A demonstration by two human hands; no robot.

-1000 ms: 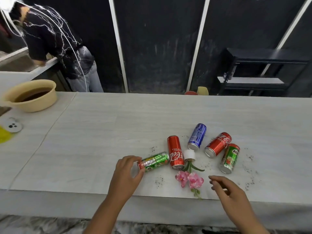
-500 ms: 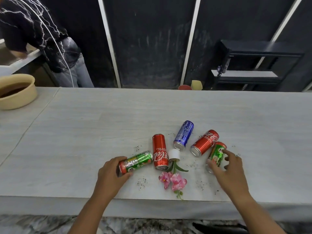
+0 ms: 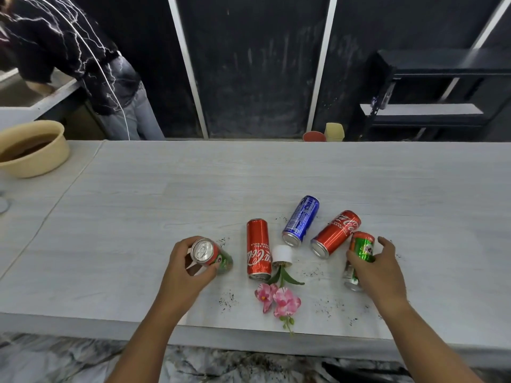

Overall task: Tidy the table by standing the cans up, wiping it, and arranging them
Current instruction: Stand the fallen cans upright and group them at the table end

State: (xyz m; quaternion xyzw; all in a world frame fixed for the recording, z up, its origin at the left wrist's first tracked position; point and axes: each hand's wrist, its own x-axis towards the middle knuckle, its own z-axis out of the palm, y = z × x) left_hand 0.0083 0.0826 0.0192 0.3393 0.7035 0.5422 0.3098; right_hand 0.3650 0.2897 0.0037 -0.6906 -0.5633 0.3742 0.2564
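- left hand is wrapped around a green-and-red can, tipped up so its silver top faces the camera, bottom end still low toward the table
- right hand is curled over a green can at the right end of the bunch, thumb on one side and fingers on the other. That can looks tilted, hard to tell if it's off the table or not
- in between, three cans are lying flat: a red cola can pointing away from the camera, a blue can angled up to the right, and a second red cola can angled the same way, just beside the green one in the right hand
- a little white pot is knocked over right next to the first red can, with a pink fake flower spilling out toward the near edge
- dark crumbs are scattered around the cans, looks like soil but can't say for sure
- far left on the table there's a beige bowl with something brown in it
- another person in a dark patterned top is bent over a counter in the back left
- a black shelf stands against the dark wall on the right
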